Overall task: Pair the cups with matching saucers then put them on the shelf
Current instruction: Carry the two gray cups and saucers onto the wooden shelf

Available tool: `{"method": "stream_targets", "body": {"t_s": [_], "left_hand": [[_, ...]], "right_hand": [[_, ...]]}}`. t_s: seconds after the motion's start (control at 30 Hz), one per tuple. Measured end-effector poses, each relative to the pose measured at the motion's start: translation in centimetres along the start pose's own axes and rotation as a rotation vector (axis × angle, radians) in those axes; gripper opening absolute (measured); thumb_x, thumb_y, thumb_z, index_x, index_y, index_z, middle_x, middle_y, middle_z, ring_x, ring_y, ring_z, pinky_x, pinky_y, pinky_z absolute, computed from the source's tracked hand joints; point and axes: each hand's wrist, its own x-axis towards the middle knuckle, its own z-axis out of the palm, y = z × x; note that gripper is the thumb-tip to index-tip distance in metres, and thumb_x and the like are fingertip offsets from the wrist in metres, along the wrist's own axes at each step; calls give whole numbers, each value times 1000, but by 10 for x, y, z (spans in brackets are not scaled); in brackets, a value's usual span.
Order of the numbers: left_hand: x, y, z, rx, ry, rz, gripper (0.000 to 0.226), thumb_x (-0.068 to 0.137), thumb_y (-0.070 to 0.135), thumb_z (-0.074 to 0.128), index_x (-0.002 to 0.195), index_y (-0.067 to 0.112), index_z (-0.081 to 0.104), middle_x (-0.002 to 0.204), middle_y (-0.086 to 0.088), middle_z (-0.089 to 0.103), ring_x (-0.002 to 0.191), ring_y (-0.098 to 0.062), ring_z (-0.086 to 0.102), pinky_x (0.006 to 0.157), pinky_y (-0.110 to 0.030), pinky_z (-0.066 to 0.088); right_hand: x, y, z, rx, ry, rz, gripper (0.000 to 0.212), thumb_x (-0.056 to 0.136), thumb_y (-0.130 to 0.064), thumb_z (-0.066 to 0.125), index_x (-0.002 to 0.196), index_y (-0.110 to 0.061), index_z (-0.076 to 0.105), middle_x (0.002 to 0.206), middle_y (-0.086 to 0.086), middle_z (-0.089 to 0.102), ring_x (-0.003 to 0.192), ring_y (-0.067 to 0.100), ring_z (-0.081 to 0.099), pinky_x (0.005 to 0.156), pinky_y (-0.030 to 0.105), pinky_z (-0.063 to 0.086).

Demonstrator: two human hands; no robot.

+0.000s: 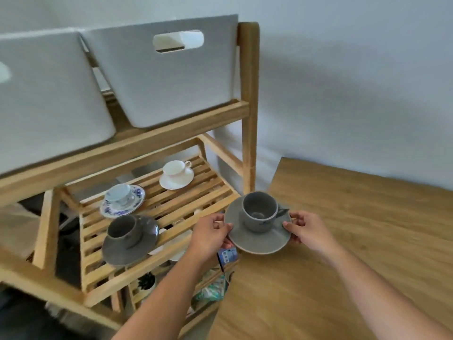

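A grey cup [260,211] stands on a grey saucer [255,242] that I hold in the air beside the shelf's right front corner. My left hand [210,235] grips the saucer's left rim and my right hand [304,229] grips its right rim. On the slatted wooden shelf [186,204] stand three pairs: a grey cup on a grey saucer [127,244] at the front left, a blue-patterned cup on a matching saucer [122,201] behind it, and a white cup on a white saucer [176,176] at the back right.
Two large grey bins [166,77] sit on the upper tier of the wooden rack. A wooden table [355,253] lies to the right, under my right arm. Packets and a small plant [147,282] fill the tier below. A white wall stands behind.
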Motion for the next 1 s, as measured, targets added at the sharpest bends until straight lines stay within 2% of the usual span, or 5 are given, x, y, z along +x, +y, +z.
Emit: {"method": "stream_targets", "body": {"t_s": [0.33, 0.43, 0.63, 0.83, 1.0], "left_hand": [[25, -52, -90, -45, 234, -72, 25, 94, 14, 56, 118, 8, 59, 76, -14, 73, 58, -20, 69, 66, -35, 62], [40, -61, -99, -51, 265, -93, 21, 94, 13, 55, 114, 8, 60, 76, -13, 73, 55, -15, 69, 61, -30, 61], [70, -76, -100, -25, 322, -145, 14, 94, 14, 56, 107, 14, 60, 87, -12, 73, 58, -13, 68, 50, -19, 55], [95, -86, -93, -75, 367, -184, 11, 94, 13, 55, 104, 18, 57, 86, -9, 70, 57, -11, 64, 45, -15, 49], [108, -89, -87, -124, 415, -200, 11, 94, 14, 55, 98, 24, 52, 86, -4, 68, 73, -15, 69, 63, -30, 61]], "right_hand": [[68, -33, 108, -161, -182, -50, 11, 88, -10, 61, 95, -17, 64, 64, 2, 65, 42, 2, 59, 49, 22, 46], [89, -37, 126, -210, -192, -39, 9, 86, -12, 64, 94, -16, 65, 63, 1, 65, 49, 10, 61, 54, 28, 48], [121, -40, 148, -259, -212, -20, 8, 88, -5, 60, 96, -7, 61, 67, 2, 59, 44, 4, 60, 40, 12, 44], [156, -27, 160, -341, -188, -9, 8, 87, -9, 62, 93, -14, 62, 63, 1, 59, 55, 17, 58, 56, 30, 54], [175, -23, 164, -373, -166, -56, 10, 87, -15, 62, 96, -16, 67, 74, 2, 65, 62, 19, 61, 61, 32, 53]]}}
